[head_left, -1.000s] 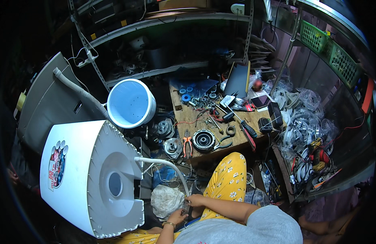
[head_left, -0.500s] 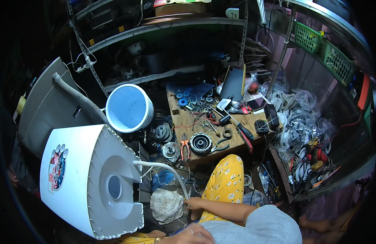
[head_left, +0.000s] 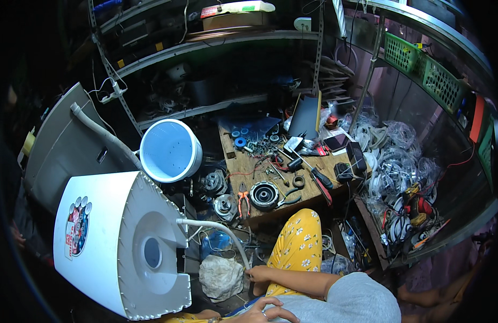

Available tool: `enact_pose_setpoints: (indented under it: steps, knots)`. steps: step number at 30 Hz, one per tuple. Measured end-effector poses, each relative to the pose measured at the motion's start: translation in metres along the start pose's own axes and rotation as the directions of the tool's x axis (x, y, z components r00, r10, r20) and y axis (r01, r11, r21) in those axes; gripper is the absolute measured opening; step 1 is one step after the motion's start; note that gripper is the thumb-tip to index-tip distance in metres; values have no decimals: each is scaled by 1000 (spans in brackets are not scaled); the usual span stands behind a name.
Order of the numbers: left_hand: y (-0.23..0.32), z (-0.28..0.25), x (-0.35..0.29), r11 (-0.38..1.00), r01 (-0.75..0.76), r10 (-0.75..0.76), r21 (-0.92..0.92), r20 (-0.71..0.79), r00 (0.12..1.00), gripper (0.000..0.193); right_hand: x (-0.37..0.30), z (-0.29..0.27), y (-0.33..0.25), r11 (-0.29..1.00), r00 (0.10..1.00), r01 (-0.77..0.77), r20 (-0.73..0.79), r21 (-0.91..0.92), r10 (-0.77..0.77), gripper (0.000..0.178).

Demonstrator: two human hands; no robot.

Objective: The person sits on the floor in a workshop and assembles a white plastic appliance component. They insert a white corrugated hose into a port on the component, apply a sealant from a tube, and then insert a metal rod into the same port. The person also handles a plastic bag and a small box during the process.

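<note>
A grey drain hose (head_left: 222, 223) curves from the white plastic washing-machine casing (head_left: 93, 237), which lies tipped at the left with its grey underside showing. At the hose's lower end, my right hand (head_left: 258, 274) has its fingers closed around it. My left hand (head_left: 268, 310) is at the lower edge over my lap, fingers apart, a ring on one, holding nothing. Just left of my right hand lies a crumpled off-white cloth (head_left: 221, 279). Behind the casing stand a light blue tub (head_left: 171, 151) with small holes and a grey panel (head_left: 60, 145) carrying another hose.
A low wooden table (head_left: 235, 177) bears orange-handled pliers (head_left: 243, 200), a round black and silver part (head_left: 264, 195), a screwdriver (head_left: 320, 176) and loose hardware. Tangled wires and plastic bags (head_left: 394, 151) pile up at the right. Metal shelves (head_left: 206, 46) stand behind.
My left hand has come into clearer view, its fingers now spread. My right hand stays on the hose end. The whole view has shifted slightly.
</note>
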State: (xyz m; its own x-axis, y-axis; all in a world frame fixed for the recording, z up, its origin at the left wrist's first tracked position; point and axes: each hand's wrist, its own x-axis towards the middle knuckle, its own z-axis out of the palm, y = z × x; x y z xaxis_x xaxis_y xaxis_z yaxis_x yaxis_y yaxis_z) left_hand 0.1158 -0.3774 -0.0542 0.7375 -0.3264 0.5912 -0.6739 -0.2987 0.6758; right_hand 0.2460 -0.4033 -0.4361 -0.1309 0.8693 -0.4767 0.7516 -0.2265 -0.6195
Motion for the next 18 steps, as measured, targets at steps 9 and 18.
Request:
enact_pose_setpoints:
  steps: [9,18]
  knots:
    - [9,25,-20,398,-111,-626,-911,-358,693,8,-23,-33,-27,978,971,206,127,-29,-200,45]
    - [41,1,63,595,-667,-220,-449,-888,403,12,-46,-68,-49,921,927,371,-17,-114,-376,25]
